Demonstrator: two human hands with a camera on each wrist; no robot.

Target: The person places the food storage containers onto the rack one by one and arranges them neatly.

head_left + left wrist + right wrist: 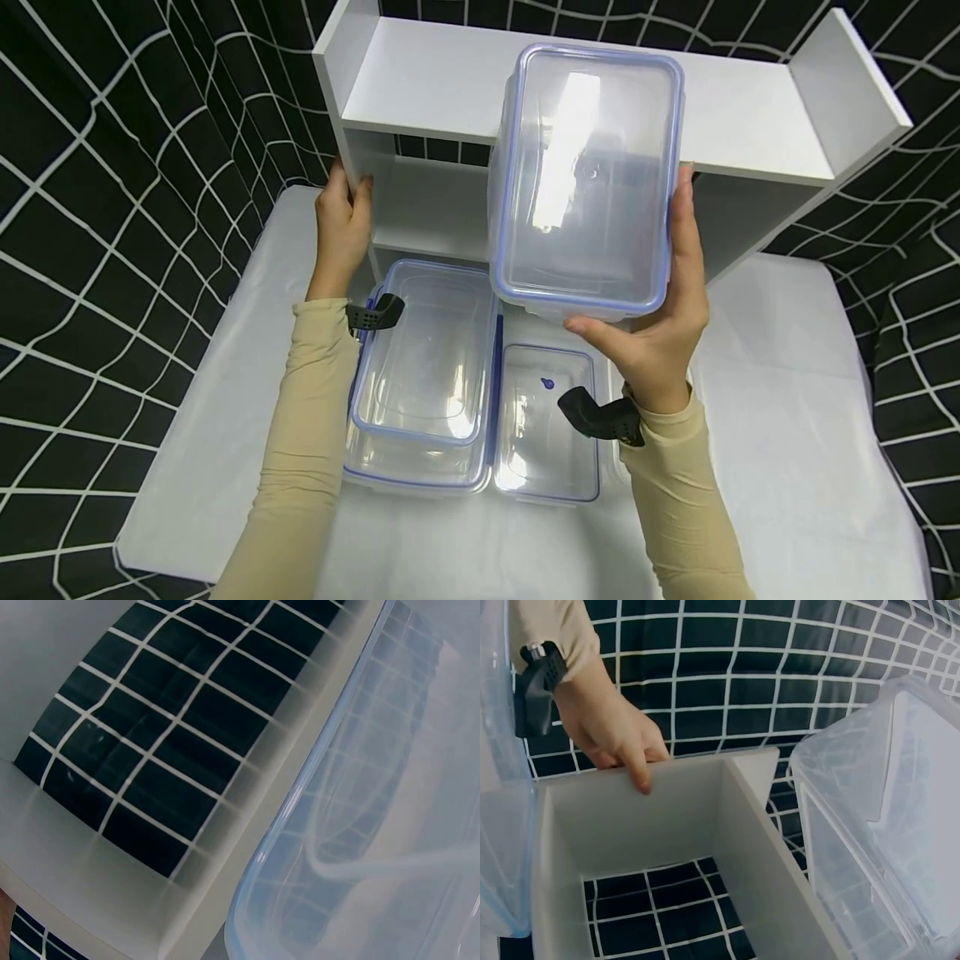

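Note:
My right hand (671, 333) holds a clear plastic food container (600, 250) with a blue-rimmed lid, thumb at its lower edge and fingers along its right side. It is raised in front of a white shelf unit (435, 79), tilted so its lid faces the head camera. At the unit's left side panel (363, 154), my left hand (341, 233) grips the edge; the right wrist view also shows this left hand (611, 727) with fingers over the panel. The container's far side is hidden.
Below the shelf, a blue-rimmed container (423, 358) is stacked on a wider one (412, 465). Beside them lies another clear container (547, 433) with a blue valve on its lid. A white-covered table (795, 400) carries everything, with black grid-patterned cloth (112, 208) around it.

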